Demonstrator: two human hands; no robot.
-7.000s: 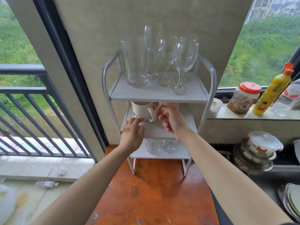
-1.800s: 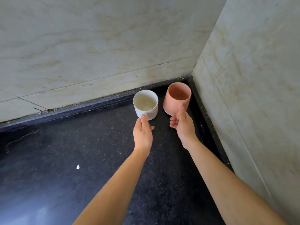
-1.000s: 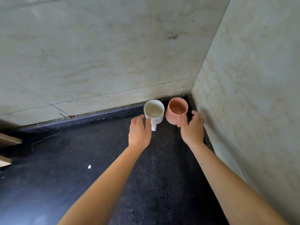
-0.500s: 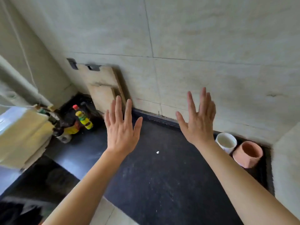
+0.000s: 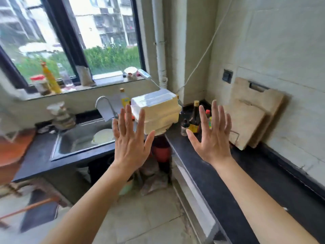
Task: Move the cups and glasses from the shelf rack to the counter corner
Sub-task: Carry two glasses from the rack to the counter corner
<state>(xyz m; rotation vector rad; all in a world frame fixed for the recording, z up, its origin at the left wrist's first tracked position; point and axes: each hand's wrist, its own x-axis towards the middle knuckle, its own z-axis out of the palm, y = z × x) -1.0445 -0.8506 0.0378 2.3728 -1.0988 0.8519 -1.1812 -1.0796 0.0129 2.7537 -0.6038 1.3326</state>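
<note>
Both hands, left hand [image 5: 131, 145] and right hand [image 5: 213, 141], spread wide, grip empty.

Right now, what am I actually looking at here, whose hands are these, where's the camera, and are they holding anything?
This is a single picture from a wide-angle camera worn on a person's head, looking forward and down. There is no machine. The left hand and right hand are raised with fingers spread, and both are empty. Behind them is a kitchen: a dark counter on the right with wooden cutting boards leaning on the wall and some bottles in the corner. On the left is a sink with a tap, below a window. No cups or glasses show in this view.
</note>
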